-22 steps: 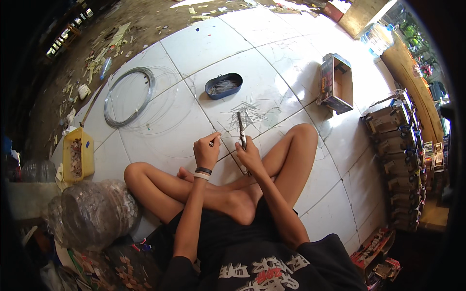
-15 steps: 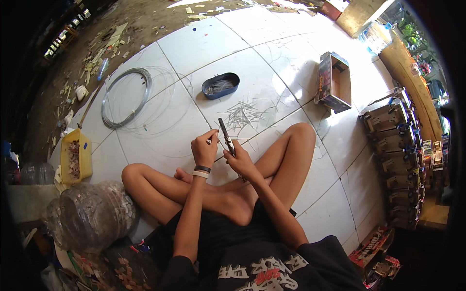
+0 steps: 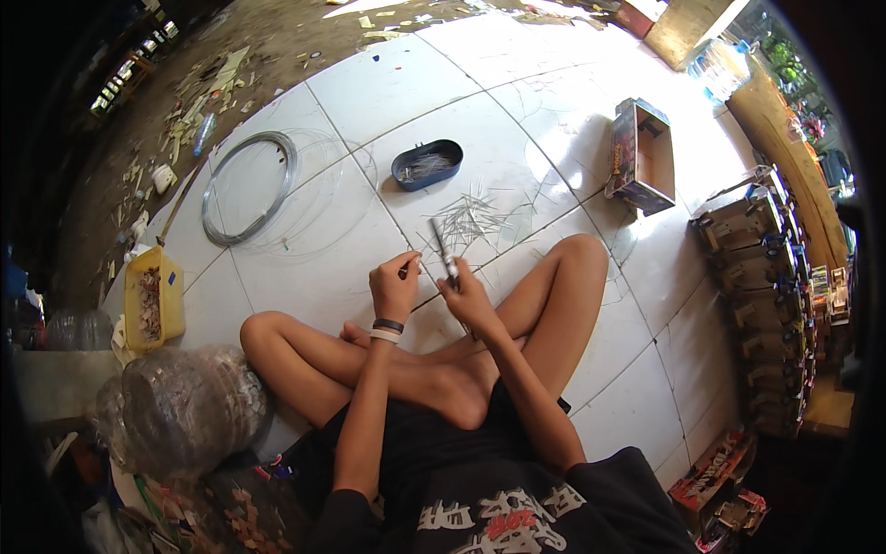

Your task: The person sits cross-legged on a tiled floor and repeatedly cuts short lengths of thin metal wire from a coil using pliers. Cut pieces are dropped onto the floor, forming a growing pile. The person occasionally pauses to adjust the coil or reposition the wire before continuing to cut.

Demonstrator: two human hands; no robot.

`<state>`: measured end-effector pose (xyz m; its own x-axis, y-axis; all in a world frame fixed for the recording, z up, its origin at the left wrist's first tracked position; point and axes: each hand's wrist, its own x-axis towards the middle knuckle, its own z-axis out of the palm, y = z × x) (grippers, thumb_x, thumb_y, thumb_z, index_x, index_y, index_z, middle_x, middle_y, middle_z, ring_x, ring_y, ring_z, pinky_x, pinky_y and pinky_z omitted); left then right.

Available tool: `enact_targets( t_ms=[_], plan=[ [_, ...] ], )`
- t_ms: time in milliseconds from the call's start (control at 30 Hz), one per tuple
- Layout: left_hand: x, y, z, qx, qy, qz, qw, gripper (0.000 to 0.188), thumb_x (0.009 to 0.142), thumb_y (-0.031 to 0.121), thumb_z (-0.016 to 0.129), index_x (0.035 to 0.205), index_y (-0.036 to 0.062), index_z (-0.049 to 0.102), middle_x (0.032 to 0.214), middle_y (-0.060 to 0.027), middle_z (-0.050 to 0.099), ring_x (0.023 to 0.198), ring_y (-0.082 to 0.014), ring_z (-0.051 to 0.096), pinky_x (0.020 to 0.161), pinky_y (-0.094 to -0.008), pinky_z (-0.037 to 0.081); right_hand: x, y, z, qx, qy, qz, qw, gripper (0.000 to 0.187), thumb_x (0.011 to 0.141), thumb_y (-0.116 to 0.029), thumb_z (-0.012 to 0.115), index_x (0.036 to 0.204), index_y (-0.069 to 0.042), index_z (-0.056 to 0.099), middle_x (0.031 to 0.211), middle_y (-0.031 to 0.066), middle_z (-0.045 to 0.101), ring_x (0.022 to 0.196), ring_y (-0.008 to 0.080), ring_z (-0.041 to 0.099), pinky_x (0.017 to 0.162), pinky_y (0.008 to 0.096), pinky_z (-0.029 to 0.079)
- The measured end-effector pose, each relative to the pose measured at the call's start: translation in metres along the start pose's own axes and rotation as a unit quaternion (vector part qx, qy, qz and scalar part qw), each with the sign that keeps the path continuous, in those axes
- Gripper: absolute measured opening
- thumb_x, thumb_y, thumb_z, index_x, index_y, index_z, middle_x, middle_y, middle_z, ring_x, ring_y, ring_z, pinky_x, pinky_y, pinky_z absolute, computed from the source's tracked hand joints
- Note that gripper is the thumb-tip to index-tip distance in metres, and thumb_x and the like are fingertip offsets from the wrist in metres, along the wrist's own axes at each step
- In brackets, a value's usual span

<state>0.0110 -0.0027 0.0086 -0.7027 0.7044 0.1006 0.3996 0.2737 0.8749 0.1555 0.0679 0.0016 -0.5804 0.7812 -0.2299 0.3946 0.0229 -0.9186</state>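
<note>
My right hand (image 3: 469,297) is wrapped round a slim dark tool with a silvery middle, which looks like a pair of pliers (image 3: 443,247). Its narrow end points up and away from me, slightly blurred. To its left, my left hand (image 3: 395,284) is closed with fingertips pinched; whatever they hold is too small to make out. Just beyond both hands, a loose pile of short, thin wire pieces (image 3: 472,220) lies on the tiles. Behind the pile stands a dark blue oval container (image 3: 427,166) with more wire pieces inside. A coil of wire (image 3: 221,228) lies farther left.
I sit cross-legged on white tiles (image 3: 388,106). At left are a yellow bin (image 3: 175,309) of scraps and a large clear plastic jug (image 3: 185,406). An open box (image 3: 657,162) stands right, near a row of small wooden toy vehicles (image 3: 749,286). Scraps litter the dirt ground beyond.
My right hand and the pliers have moved a little right, away from my left hand, which stays pinched. The whole view has shifted slightly.
</note>
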Motion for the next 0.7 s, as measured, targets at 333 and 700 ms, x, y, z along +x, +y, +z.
enact_targets(
  t_ms=[333,700],
  plan=[
    [-0.006,0.007,-0.003,0.012,0.020,-0.023,0.999,0.016,0.093,0.013,0.071,0.099,0.0008,0.079,0.081,-0.0183,0.075,0.070,-0.0290,0.075,0.067,-0.0353,0.057,0.006,0.016,-0.009,0.045,0.014,0.004,0.999,0.047,0.102,-0.013,0.064,0.143,-0.005,0.045,0.098,0.0064,0.064,0.087,0.0148,0.060,0.078,0.0308,0.050],
    [-0.009,0.008,0.005,0.014,0.012,-0.013,1.000,0.016,0.094,0.014,0.069,0.100,0.0017,0.079,0.076,-0.0183,0.073,0.067,-0.0305,0.073,0.066,-0.0374,0.055,-0.014,0.003,0.014,0.070,0.005,-0.025,0.997,0.050,0.099,-0.008,0.065,0.144,-0.003,0.044,0.089,0.0144,0.066,0.079,0.0234,0.062,0.074,0.0375,0.051]
  ],
)
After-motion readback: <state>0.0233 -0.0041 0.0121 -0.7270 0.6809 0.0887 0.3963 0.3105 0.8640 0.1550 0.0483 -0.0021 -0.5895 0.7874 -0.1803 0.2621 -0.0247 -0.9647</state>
